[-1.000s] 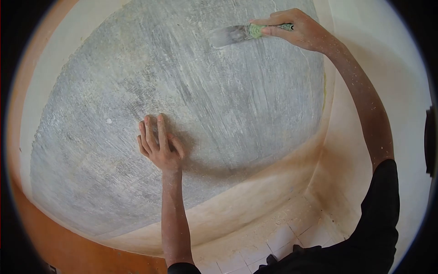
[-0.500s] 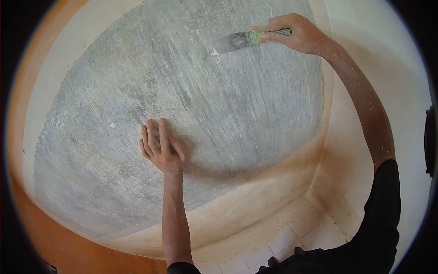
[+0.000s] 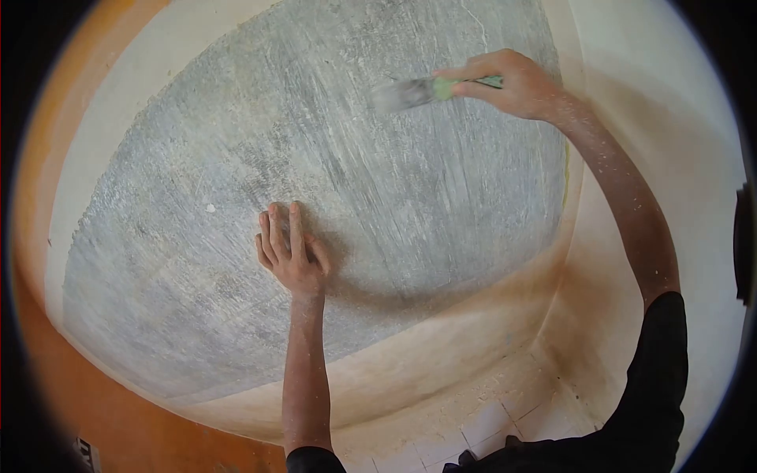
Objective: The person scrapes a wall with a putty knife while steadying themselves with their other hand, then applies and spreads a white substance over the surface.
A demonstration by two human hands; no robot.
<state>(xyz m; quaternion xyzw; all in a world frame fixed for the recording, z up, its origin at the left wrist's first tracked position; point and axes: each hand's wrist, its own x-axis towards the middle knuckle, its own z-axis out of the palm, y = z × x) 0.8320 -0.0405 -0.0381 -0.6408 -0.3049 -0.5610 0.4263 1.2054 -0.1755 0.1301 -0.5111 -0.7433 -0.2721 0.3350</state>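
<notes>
1. Head view: the right grip (image 3: pixel 524 85) grasps the scraper (image 3: pixel 402 95) by its green handle, over the upper grey patch (image 3: pixel 441 197).
2. Same view: the left grip (image 3: pixel 298 268), released, spreads its fingers there, lower down.
3. It looks light, thin-bladed; the handle suits holding.

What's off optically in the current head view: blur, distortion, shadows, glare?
Head view: scraper blade motion-blurred, handle softer than the right hand; strong fisheye bowing, black vignette at the corners; soft shadow right of the left hand, broad brownish shading on the lower wall; pale shine on the floor tiles; no harsh glare on the gray patch.
</notes>
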